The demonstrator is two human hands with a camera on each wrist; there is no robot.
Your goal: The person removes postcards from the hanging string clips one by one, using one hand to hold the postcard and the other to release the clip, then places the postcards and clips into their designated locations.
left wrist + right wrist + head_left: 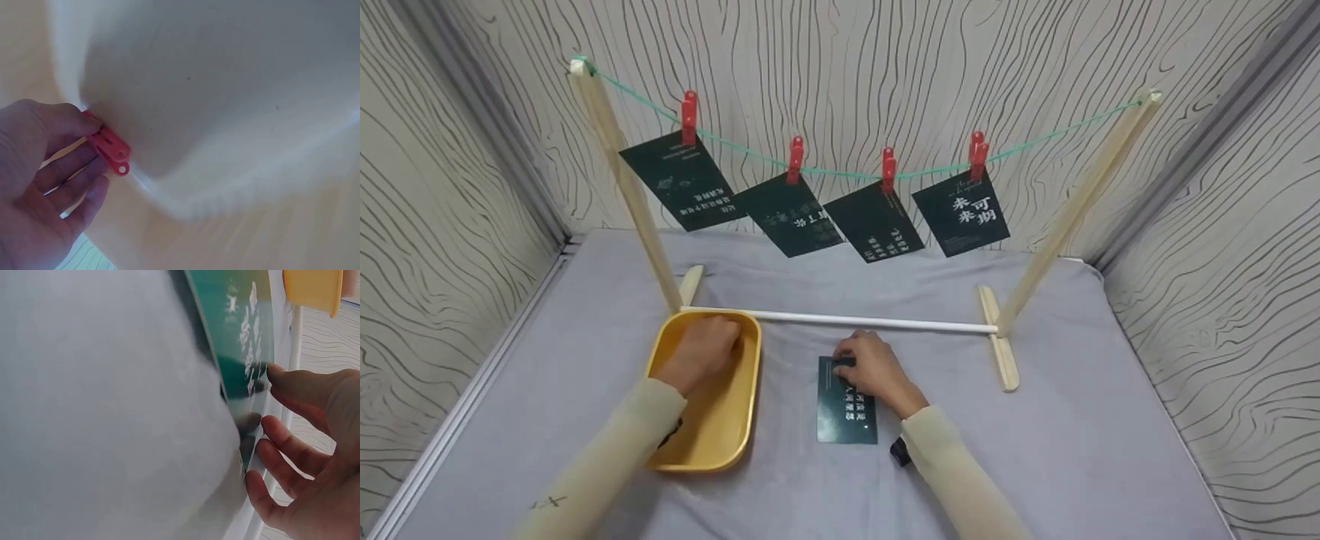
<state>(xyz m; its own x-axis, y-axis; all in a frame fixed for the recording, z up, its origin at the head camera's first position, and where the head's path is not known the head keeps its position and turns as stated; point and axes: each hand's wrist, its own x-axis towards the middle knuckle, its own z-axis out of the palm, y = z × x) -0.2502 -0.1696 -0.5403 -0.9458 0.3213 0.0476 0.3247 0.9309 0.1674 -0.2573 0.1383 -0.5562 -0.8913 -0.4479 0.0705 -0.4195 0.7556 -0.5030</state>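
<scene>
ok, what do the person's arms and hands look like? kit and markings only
Both hands, left and right, are bare, no gloves. Long, plain cream sleeves reach the wrists; the left one carries a small dark X-like mark. A dark band shows at the left wrist and a black item at the right; too small to identify. No cables show.

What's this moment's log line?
left hand: pinches red clip inside yellow basin | right hand: touches dark green card | hanging: four clipped cards

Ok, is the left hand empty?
No, the left wrist view shows the left hand pinching a red clothespin.
</scene>
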